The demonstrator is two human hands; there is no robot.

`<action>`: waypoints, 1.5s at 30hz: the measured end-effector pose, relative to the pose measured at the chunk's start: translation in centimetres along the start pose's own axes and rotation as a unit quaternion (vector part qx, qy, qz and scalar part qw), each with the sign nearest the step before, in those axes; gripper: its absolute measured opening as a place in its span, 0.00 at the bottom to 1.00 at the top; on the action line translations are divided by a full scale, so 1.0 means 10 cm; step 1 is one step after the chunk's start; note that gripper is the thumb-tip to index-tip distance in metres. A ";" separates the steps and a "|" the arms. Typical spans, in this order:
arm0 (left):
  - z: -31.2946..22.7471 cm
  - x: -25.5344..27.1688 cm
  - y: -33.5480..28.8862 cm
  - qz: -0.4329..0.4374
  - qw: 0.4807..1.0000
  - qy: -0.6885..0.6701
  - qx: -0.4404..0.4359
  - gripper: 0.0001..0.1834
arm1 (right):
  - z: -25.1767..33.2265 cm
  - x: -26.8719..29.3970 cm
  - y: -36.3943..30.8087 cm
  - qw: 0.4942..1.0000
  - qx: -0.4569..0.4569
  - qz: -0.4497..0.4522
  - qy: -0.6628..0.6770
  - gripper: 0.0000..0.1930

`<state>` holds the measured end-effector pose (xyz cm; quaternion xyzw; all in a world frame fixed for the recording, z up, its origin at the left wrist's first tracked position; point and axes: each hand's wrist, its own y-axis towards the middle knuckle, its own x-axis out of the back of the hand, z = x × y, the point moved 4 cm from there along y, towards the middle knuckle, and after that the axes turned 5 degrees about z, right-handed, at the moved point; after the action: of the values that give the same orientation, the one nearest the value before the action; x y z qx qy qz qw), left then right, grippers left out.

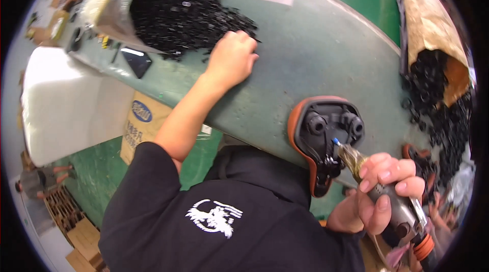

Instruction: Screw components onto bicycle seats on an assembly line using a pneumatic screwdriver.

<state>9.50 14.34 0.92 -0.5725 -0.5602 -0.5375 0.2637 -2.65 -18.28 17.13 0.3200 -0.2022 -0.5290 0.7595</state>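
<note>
My left hand (232, 60) reaches to the near right edge of a heap of small black plastic pieces (173, 9). Its fingers are curled together at the pieces, and what they hold, if anything, is hidden. At the lower right, my right hand (384, 190) is wrapped round a silver air screwdriver (400, 213) with tape around its nose. The tool's blue-tipped end points at a bicycle saddle (326, 114), which lies upside down near the table edge. The saddle has brown sides, a black underside and two round sockets at its wide end.
The green-grey table (285, 58) carries a paper sack (433, 22) at the right, spilling black ring-like parts (433, 83). A dark phone (136, 62) lies at the left table edge. Below stand a cardboard box (145, 124) and a white wrapped block (71, 104). Another person (41, 185) is far left.
</note>
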 end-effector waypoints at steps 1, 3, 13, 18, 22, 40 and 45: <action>0.01 -0.01 0.02 0.036 0.999 -0.011 0.006 0.08 | 0.00 0.03 -0.05 1.000 -0.002 -0.018 -0.013 0.15; 0.11 0.02 -0.06 0.062 0.998 0.013 -0.003 0.04 | -0.05 0.00 -0.09 0.999 0.003 -0.038 -0.002 0.15; -1.30 0.29 -0.38 0.098 0.640 -0.760 0.061 0.04 | 0.14 0.12 -0.04 0.986 0.046 0.024 0.156 0.17; -1.89 0.25 -0.52 0.227 0.476 -0.847 0.070 0.06 | 0.31 0.02 -0.03 0.992 0.029 -0.017 0.120 0.13; -1.84 0.30 -0.46 0.177 0.602 -0.778 -0.017 0.09 | 0.18 0.14 0.00 0.979 0.026 0.056 0.192 0.16; -2.26 0.33 0.51 0.162 0.796 -0.406 -0.419 0.28 | 0.67 0.47 -0.26 0.999 0.036 -0.021 -0.020 0.16; -2.12 -0.22 0.87 0.284 0.812 -0.313 -0.403 0.32 | 0.58 0.49 -0.20 0.995 -0.031 -0.020 -0.093 0.18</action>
<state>11.18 -7.69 7.49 -0.8983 -0.1579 -0.4082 -0.0390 -5.98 -24.90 19.69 0.2493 -0.2492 -0.5780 0.7360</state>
